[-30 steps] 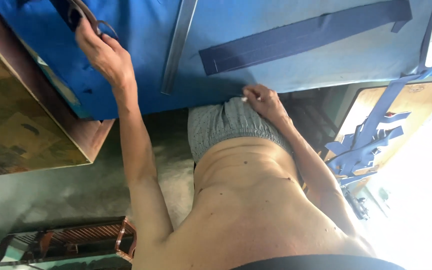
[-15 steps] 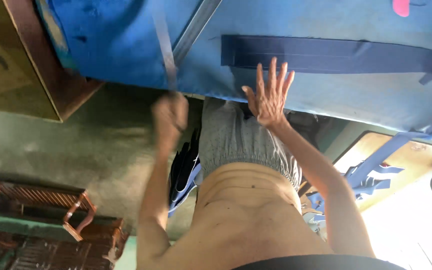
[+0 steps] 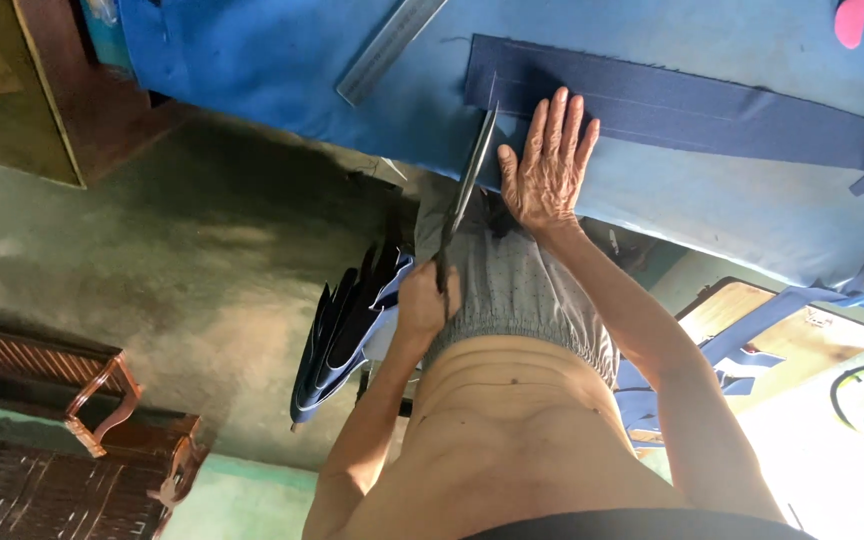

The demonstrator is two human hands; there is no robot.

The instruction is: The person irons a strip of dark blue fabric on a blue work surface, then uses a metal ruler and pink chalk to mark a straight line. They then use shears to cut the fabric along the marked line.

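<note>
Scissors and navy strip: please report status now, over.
Left hand grips scissors, blades at navy strip end. Right hand flat on strip. Metal ruler lies apart.

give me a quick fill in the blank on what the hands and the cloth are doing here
1. The right hand lies flat, fingers spread, on the ____ strip of fabric.
2. The left hand grips a pair of ____, blades pointing at the strip's end.
3. A metal ____ lies on the light blue cloth, left of the strip.
4. A bundle of cut dark strips hangs ____ the table edge.

Missing words: dark blue; scissors; ruler; below
</note>
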